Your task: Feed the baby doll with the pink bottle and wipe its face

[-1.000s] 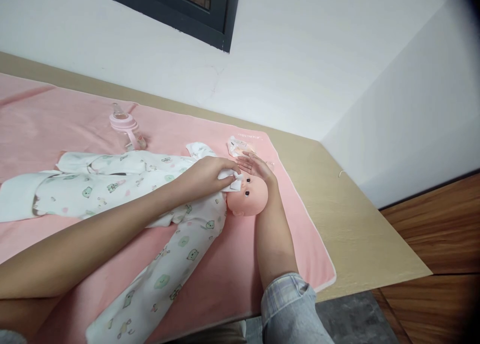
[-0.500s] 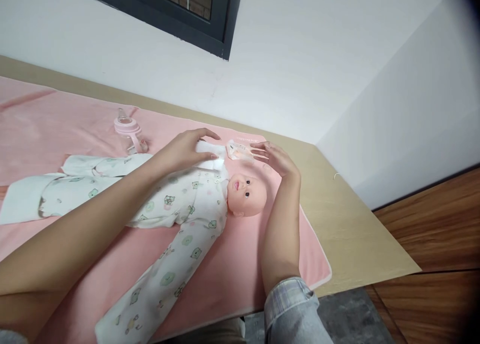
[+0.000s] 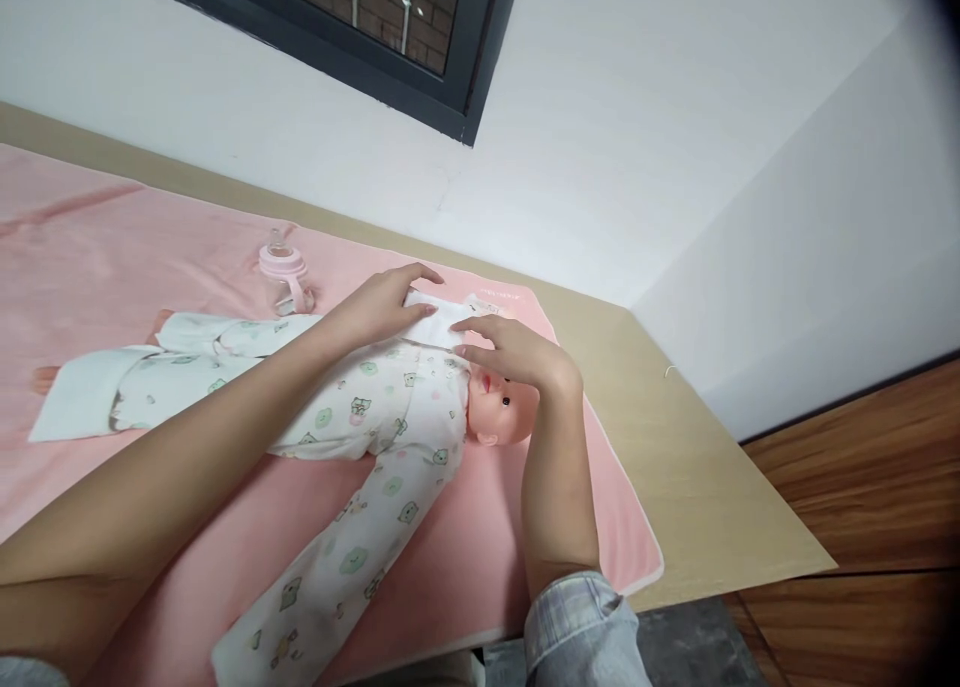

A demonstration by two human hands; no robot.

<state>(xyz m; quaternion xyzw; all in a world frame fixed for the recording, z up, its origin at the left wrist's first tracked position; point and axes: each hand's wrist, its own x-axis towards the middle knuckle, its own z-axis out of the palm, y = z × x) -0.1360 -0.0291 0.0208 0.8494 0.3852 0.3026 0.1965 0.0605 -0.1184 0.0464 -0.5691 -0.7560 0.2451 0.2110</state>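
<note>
A doll in patterned white clothes [image 3: 360, 407] lies on its back on a pink blanket [image 3: 465, 547]. Across its upper chest lies a small white cloth [image 3: 435, 322]. My left hand [image 3: 379, 307] grips the cloth's left end, thumb on top. From the right, my right hand [image 3: 517, 347] reaches over the doll's head [image 3: 502, 412] and hides part of the face. Its fingers are stretched and apart, their tips touching the cloth's right end. A small pale packet [image 3: 487, 307] is partly hidden behind that hand.
A baby bottle with a pink collar and handle [image 3: 285, 277] stands beyond the doll's legs. The blanket covers much of a light wooden table [image 3: 667, 487]. A white wall [image 3: 585, 137] with a dark-framed window [image 3: 457, 92] rises behind, and wooden panels [image 3: 885, 467] stand at right.
My right hand has come left and down from beside the packet to the cloth, now covering part of the doll's face. My left hand stays at the cloth. The view has shifted slightly.
</note>
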